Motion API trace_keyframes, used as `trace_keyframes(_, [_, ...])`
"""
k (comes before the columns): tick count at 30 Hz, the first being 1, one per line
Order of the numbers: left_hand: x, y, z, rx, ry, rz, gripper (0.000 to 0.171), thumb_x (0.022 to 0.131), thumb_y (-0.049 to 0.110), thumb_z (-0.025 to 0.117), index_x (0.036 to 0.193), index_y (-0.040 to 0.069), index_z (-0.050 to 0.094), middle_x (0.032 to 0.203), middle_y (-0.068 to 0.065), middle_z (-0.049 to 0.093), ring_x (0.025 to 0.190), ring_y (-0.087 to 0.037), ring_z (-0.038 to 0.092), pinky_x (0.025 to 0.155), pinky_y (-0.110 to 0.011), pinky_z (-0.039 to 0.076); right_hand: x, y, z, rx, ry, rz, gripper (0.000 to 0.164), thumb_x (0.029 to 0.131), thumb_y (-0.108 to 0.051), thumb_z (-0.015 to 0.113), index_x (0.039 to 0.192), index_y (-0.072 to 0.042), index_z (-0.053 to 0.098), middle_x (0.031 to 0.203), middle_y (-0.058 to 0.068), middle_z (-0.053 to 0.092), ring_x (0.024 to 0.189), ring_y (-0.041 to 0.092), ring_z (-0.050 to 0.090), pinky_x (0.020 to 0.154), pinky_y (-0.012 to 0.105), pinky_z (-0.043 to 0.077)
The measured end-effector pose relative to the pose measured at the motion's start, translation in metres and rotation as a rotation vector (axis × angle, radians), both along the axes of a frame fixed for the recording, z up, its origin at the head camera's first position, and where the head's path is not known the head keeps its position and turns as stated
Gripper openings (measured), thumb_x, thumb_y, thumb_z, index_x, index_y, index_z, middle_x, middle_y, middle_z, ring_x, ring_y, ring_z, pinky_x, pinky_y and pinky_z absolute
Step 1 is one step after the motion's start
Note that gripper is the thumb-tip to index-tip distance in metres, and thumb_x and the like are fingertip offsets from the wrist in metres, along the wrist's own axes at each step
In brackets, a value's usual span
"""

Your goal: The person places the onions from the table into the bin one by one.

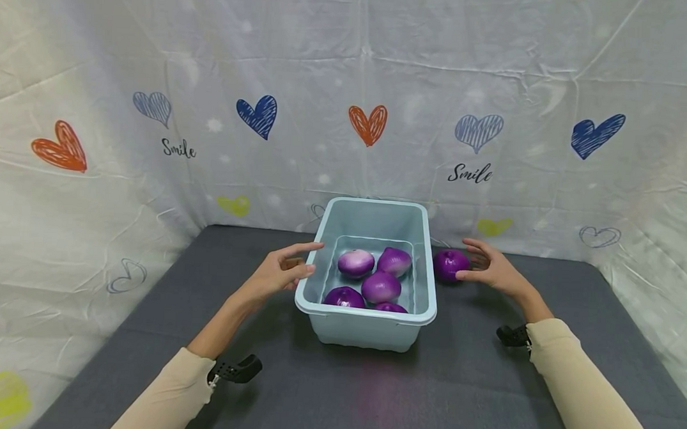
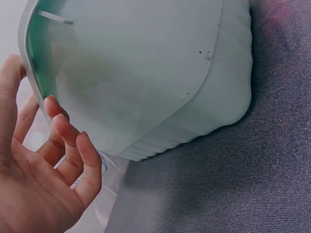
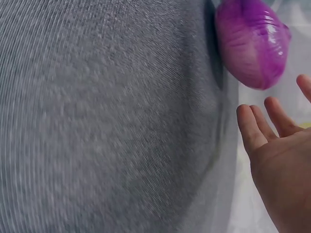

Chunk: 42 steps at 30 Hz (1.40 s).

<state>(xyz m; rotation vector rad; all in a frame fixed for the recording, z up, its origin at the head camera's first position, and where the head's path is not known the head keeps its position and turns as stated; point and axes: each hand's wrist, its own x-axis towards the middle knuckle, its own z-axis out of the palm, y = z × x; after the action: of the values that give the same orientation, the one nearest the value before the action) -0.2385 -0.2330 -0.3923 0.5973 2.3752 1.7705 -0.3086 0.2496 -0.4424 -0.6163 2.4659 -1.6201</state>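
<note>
A pale blue plastic tub [image 1: 367,331] stands on the dark table, with several shiny red onions [image 1: 381,286] lying in it. Another red onion [image 1: 450,265] sits on the table just outside the tub's right wall. Around its right side, my right hand [image 1: 493,270] reaches with thumb and fingers spread; the right wrist view has a gap between the fingertips [image 3: 245,114] and that onion. At the tub's left rim is my left hand [image 1: 277,272], its index finger and thumb at the edge, the other fingers loosely bent beside the outer wall.
A grey cloth covers the table [image 1: 457,386]. Behind and along the sides hangs a white curtain [image 1: 316,40] printed with hearts and words, close to the tub's far end. Each wrist wears a black device [image 1: 236,368].
</note>
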Motion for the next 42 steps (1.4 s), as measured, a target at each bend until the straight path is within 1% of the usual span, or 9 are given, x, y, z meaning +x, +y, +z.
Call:
trace_keyframes(5, [0.000,0.001,0.001,-0.002,-0.008,0.000,0.049,0.100,0.024,0.070,0.147,0.024,0.057,0.085,-0.011,0.053,0.066,-0.037,0.040,0.061,-0.032,0.038,-0.005,-0.006,-0.007,0.016,0.010,-0.005,0.084,0.090,-0.015,0.079,0.156,0.003,0.031,0.156,0.028,0.031,0.142,0.048,0.028,0.109,0.062,0.029])
trace_keyframes(11, [-0.001,0.002,0.001,-0.011,-0.013,0.006,0.050,0.099,0.025,0.070,0.147,0.024,0.057,0.085,-0.010,0.054,0.066,-0.036,0.042,0.062,-0.034,0.039,-0.010,-0.013,-0.013,0.064,0.039,-0.037,0.079,0.087,-0.016,0.083,0.151,0.003,0.041,0.148,0.026,0.043,0.132,0.047,0.043,0.102,0.058,0.041])
trace_keyframes(15, [-0.001,0.002,0.001,-0.017,-0.014,0.009,0.049,0.100,0.025,0.070,0.147,0.025,0.057,0.085,-0.010,0.054,0.066,-0.035,0.043,0.063,-0.037,0.039,-0.009,-0.016,-0.011,0.085,0.060,-0.050,0.074,0.087,-0.014,0.083,0.148,0.005,0.045,0.145,0.026,0.045,0.126,0.048,0.048,0.098,0.056,0.046])
trace_keyframes(22, [-0.001,0.001,0.000,-0.012,-0.001,0.012,0.050,0.100,0.022,0.070,0.148,0.021,0.057,0.081,-0.013,0.052,0.064,-0.033,0.043,0.062,-0.035,0.039,-0.007,-0.015,-0.008,0.067,0.081,-0.056,0.070,0.086,-0.008,0.083,0.145,0.007,0.048,0.144,0.027,0.048,0.128,0.050,0.048,0.099,0.058,0.044])
trace_keyframes(32, [0.000,0.001,0.000,-0.001,0.000,0.005,0.049,0.100,0.022,0.069,0.148,0.021,0.057,0.080,-0.023,0.048,0.065,-0.040,0.039,0.060,-0.033,0.038,0.003,0.000,-0.008,0.035,0.056,-0.073,0.069,0.090,-0.011,0.081,0.148,0.005,0.047,0.147,0.027,0.045,0.134,0.050,0.043,0.104,0.060,0.037])
trace_keyframes(35, [0.000,0.001,0.000,0.004,0.004,-0.005,0.049,0.100,0.021,0.069,0.148,0.019,0.056,0.077,-0.020,0.046,0.063,-0.036,0.038,0.059,-0.032,0.037,0.007,0.006,-0.007,0.012,0.048,-0.073,0.069,0.091,-0.010,0.079,0.149,0.006,0.045,0.148,0.026,0.044,0.135,0.047,0.042,0.105,0.054,0.039])
trace_keyframes(37, [0.000,0.000,0.000,0.010,0.003,-0.006,0.050,0.100,0.019,0.068,0.148,0.019,0.056,0.076,-0.019,0.045,0.062,-0.031,0.037,0.059,-0.033,0.036,0.009,0.010,-0.006,-0.008,0.039,-0.074,0.068,0.092,-0.010,0.079,0.149,0.005,0.045,0.148,0.026,0.044,0.135,0.045,0.042,0.104,0.043,0.043])
trace_keyframes(40, [-0.001,0.000,0.000,0.012,0.007,-0.014,0.050,0.101,0.018,0.068,0.149,0.017,0.055,0.076,-0.020,0.044,0.060,-0.028,0.037,0.058,-0.034,0.036,0.012,0.016,-0.004,-0.050,0.021,-0.077,0.067,0.092,-0.008,0.078,0.149,0.004,0.045,0.147,0.028,0.044,0.133,0.045,0.044,0.095,0.028,0.047])
trace_keyframes(42, [-0.002,0.000,0.000,0.013,0.009,-0.014,0.049,0.101,0.018,0.067,0.149,0.017,0.055,0.076,-0.020,0.044,0.061,-0.027,0.037,0.058,-0.034,0.035,0.013,0.019,-0.003,-0.061,0.017,-0.078,0.067,0.092,-0.008,0.078,0.149,0.004,0.045,0.147,0.028,0.044,0.133,0.046,0.045,0.090,0.021,0.047])
